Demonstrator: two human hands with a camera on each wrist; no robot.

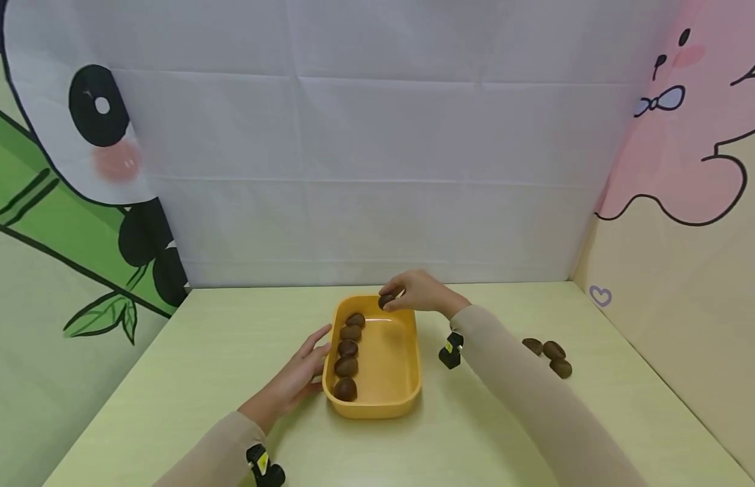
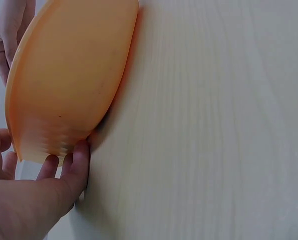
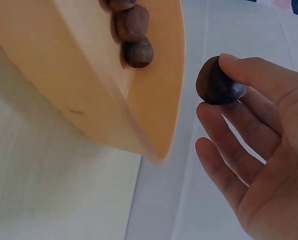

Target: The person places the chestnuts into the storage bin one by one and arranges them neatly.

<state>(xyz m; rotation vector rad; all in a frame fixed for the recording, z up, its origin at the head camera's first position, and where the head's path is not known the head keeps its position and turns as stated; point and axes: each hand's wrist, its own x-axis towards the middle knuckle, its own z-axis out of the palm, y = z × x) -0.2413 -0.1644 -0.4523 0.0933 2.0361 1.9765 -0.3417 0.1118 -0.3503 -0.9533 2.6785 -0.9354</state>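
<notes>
My right hand [image 1: 419,292] pinches a dark brown chestnut [image 3: 216,82] between thumb and fingertips, over the far end of a yellow tray [image 1: 386,410]. Inside the tray, several chestnuts [image 1: 346,366] form a row along its left wall. My left hand [image 1: 295,380] lies against the outside of that wall, its fingers spread and touching it. The left wrist view shows the left fingertips [image 2: 80,150] on the tray's side, low by the tabletop. In the right wrist view, the held chestnut is beyond the tray's rim, with the lower fingers loosely bent beneath it.
Three more chestnuts [image 1: 553,350] lie close together on the pale wooden table [image 1: 475,433], right of the tray beyond my right forearm. A white cloth [image 1: 377,135] hangs behind the table. Printed side panels stand at left and right.
</notes>
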